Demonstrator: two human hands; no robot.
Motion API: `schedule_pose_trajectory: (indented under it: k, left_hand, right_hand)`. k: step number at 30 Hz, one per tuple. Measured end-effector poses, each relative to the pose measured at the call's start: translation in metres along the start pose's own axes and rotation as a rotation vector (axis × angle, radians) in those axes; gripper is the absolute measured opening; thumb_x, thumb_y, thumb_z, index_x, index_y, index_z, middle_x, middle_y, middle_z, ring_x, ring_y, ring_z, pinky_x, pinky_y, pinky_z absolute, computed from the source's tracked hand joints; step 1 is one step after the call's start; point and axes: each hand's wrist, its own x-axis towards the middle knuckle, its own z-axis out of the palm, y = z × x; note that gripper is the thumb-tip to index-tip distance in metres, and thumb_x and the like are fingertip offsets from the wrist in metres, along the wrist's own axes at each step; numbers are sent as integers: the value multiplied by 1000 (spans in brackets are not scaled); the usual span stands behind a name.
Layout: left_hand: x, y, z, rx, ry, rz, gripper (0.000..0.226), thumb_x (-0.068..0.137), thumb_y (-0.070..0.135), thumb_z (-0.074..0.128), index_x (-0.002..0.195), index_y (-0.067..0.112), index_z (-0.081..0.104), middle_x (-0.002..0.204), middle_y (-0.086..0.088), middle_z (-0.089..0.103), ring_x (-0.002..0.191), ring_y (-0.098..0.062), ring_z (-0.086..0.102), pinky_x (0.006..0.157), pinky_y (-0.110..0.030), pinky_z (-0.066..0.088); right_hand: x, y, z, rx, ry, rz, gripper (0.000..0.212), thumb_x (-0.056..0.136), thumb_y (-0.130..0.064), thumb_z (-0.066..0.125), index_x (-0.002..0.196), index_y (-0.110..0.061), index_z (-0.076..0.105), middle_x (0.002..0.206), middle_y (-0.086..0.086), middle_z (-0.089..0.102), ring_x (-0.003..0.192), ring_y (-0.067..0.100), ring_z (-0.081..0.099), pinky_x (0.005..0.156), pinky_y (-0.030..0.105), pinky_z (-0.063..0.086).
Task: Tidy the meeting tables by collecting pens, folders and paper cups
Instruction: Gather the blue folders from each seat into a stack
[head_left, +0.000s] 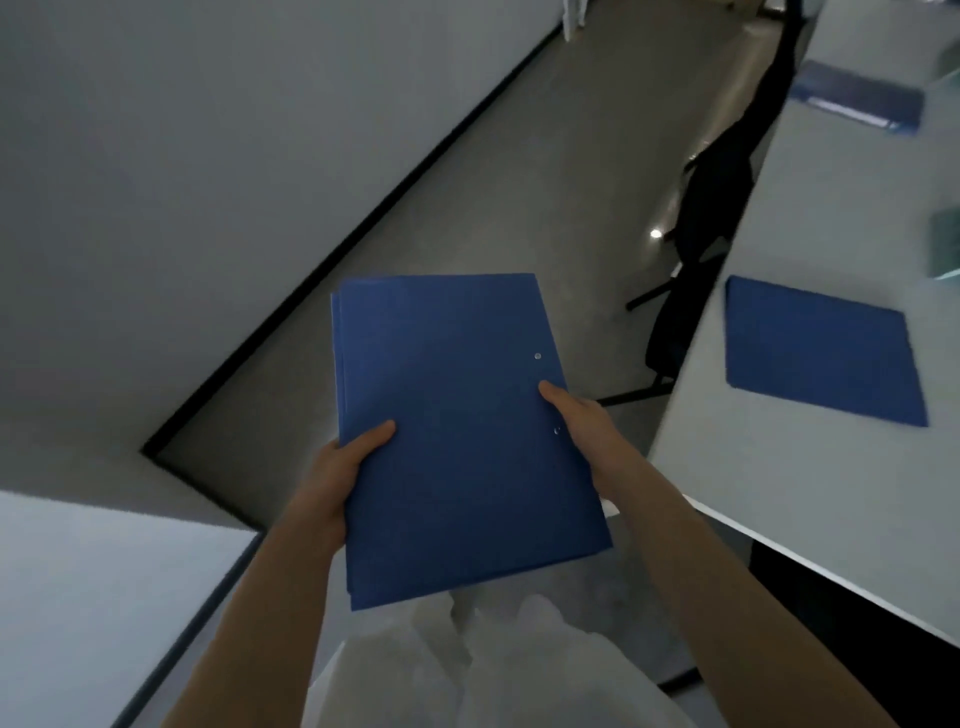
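While everything's a bit blurry from the head cam, the biggest thing I've got is the long table (810, 493) running along the right side. A blue folder (821, 348) lies flat on it near the edge, and a second folder (857, 98) sits farther up, smeared by blur. There's another table (104, 597) corner at bottom left. Dark chairs (711, 208) stand on the floor just beside the long table.

Front and center I'm holding a stack (462, 441) of blue folders up in the air between the two tables, slightly tilted. I can't tell how many are in it, just several edges on the left side. My left hand (343, 478) grips its left edge, thumb on top, fingers hidden underneath. My right hand (582, 421) pinches the right edge the same way, thumb lying on the cover between two small rivets.
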Motion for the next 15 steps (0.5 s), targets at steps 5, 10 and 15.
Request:
schedule_pose_trajectory:
  k: [5, 10, 15]
  left_hand:
    - [55, 60, 13, 104, -119, -18, 37, 80, 33, 73, 112, 16, 65, 93, -3, 77, 78, -22, 74, 56, -33, 58]
    - [104, 93, 52, 186, -193, -42, 36, 81, 31, 73, 112, 16, 65, 95, -5, 77, 81, -25, 74, 64, -39, 57]
    - [154, 120, 109, 220, -235, -40, 28, 81, 29, 73, 106, 17, 65, 88, -2, 77, 76, -24, 74, 64, -39, 57]
  right_hand:
    - [22, -30, 3, 102, 114, -13, 40, 87, -50, 59, 108, -17, 69, 102, 1, 74, 90, 21, 72, 80, 39, 57]
    - [49, -51, -20, 101, 232, -12, 39, 87, -53, 58, 96, -16, 68, 101, 3, 73, 90, 21, 71, 82, 38, 56]
    - [102, -71, -70, 30, 388, -15, 60, 92, -65, 33, 105, -15, 63, 100, 1, 66, 94, 19, 63, 90, 38, 50]
